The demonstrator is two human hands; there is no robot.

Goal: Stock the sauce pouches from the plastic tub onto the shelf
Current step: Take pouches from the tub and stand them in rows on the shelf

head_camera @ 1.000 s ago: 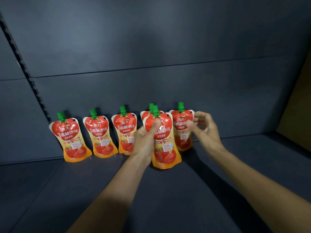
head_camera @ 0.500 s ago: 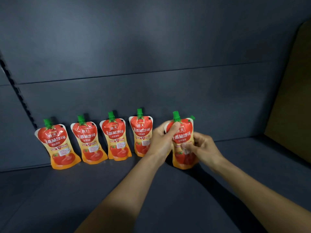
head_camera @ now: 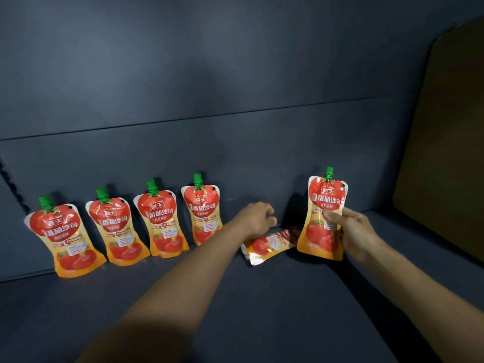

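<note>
Four red and orange sauce pouches with green caps stand in a row against the back panel. Right of them a fifth pouch lies flat on the dark shelf, its bottom toward me. My left hand hovers just above and behind it with loosely curled fingers, and no grip on it shows. Farther right, my right hand pinches the side of a sixth pouch and holds it upright, its base at the shelf. The plastic tub is out of view.
A dark back panel closes the shelf behind the pouches. A brown board forms the right side. A slotted upright strip runs down the far left. Bare shelf surface stretches in front of the row and right of the held pouch.
The two pouches held together have separated. My right hand carried one to the right and stands it up. The other has tipped over flat, and my left hand has come off it.
</note>
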